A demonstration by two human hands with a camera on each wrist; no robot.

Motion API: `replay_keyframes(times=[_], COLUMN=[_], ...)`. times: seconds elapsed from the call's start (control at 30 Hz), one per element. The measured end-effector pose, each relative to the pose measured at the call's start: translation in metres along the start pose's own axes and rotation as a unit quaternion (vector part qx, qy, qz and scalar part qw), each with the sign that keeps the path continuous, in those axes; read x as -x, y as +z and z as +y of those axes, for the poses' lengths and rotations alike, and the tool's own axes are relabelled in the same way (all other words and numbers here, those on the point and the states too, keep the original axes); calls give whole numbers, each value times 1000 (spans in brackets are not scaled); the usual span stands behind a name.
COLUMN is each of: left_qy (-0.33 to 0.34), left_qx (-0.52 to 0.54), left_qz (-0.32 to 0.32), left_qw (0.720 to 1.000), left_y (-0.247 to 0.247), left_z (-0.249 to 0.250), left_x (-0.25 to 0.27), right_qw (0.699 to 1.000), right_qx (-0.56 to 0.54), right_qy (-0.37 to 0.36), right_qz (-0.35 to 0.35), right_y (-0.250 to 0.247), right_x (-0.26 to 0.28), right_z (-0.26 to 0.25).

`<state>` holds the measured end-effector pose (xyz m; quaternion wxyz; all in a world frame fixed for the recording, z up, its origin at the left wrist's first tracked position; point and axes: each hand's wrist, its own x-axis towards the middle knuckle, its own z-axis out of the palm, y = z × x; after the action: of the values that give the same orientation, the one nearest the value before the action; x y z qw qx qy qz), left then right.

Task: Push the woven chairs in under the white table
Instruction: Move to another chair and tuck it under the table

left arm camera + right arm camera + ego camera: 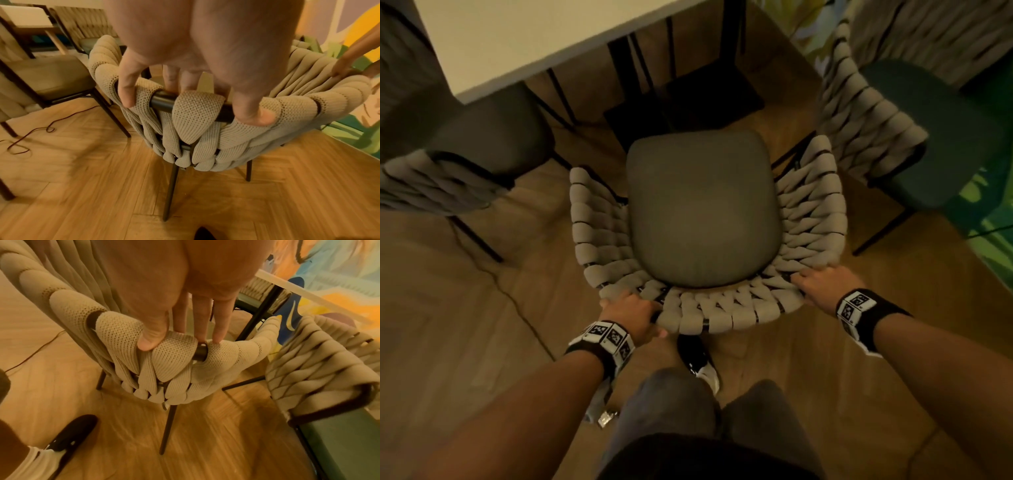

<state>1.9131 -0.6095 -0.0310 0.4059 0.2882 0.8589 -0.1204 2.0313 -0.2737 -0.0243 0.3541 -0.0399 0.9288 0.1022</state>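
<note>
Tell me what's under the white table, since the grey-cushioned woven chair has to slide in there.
Under the white table stand thin black metal legs and a dark flat base on the wood floor. The tabletop hides everything farther in.

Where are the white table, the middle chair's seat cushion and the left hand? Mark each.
white table (524, 37), head view, on its bare top.
seat cushion (702, 209), head view, on its centre.
left hand (631, 317), head view, on its back, gripping the chair's rear rim.
</note>
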Motion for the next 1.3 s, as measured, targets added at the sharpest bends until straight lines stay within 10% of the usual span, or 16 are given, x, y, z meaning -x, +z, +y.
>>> replay_keyframes(times=[0.7, 1.3], left_qy=[-162, -189], left_qx=[159, 176], left_qz=[90, 77], left_qw=[970, 963], left_y=[-79, -91], left_z=[41, 38], left_x=[-89, -90], right_qw=[990, 978], right_qx=[76, 85], right_qy=[-107, -166], right_qz=[43, 92], right_y=[-122, -123], right_x=[-156, -167], right_z=[153, 167])
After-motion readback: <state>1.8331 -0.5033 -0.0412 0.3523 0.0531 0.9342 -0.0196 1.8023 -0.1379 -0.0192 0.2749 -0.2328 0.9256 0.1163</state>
